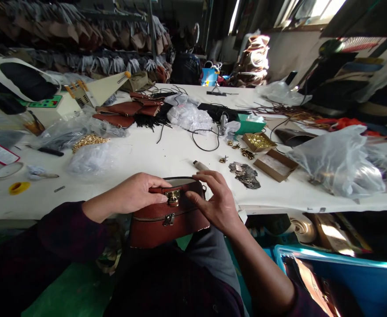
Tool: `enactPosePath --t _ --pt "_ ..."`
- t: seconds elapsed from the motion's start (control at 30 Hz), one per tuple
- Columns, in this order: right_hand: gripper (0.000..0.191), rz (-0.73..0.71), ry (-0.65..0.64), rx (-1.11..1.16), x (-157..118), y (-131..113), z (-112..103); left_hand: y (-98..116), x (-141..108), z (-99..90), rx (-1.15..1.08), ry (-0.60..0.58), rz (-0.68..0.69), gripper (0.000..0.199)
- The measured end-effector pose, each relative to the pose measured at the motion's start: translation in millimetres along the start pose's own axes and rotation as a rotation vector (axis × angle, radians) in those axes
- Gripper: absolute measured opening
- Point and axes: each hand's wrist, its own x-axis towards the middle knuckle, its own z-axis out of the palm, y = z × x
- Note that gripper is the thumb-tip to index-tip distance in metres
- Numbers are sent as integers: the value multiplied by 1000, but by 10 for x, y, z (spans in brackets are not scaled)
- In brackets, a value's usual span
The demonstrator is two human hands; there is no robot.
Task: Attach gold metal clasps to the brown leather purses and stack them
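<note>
A brown leather handbag [180, 222] rests at the table's front edge, over my lap. Across its front runs a zipper with a metal double puller [169, 219]. Above that sits a brass-coloured clasp [173, 198]. My left hand [130, 193] grips the bag's upper left edge, thumb on the front beside the clasp, fingers over the top. On the other side, my right hand [218, 200] holds the upper right part, its thumb on the front face and its fingers bent over the rim. The inside of the bag is mostly hidden.
Beyond the bag lie a lighter-like stick [200, 165], flat metal plates [245, 175] and small cardboard boxes [275, 165]. A plastic bag [342, 163] stands at right, a yellow tape roll [19, 188] at left. Below right is a blue crate [355, 262].
</note>
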Motion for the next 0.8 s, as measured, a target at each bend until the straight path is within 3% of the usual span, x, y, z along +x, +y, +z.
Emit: enactPosePath --t 0.07,0.17,0.33,0.5,0.7,0.8 --pt "32 -83 -94 -46 59 -10 -24 21 -14 -8 -30 -25 14 45" --pt "9 -48 -238 -1 110 -45 25 40 -27 34 -61 -15 14 42" --pt "3 -38 -201 -84 65 -44 164 -12 -35 114 -162 -25 -46 41" --pt "19 -94 33 -227 -98 -101 275 -133 -20 160 -292 -2 -54 42" --pt "28 3 -166 -356 -169 -167 437 -174 -52 180 -210 35 -23 46" --pt "31 -34 -234 -440 -133 -162 472 -177 -73 175 -166 41 -7 46"
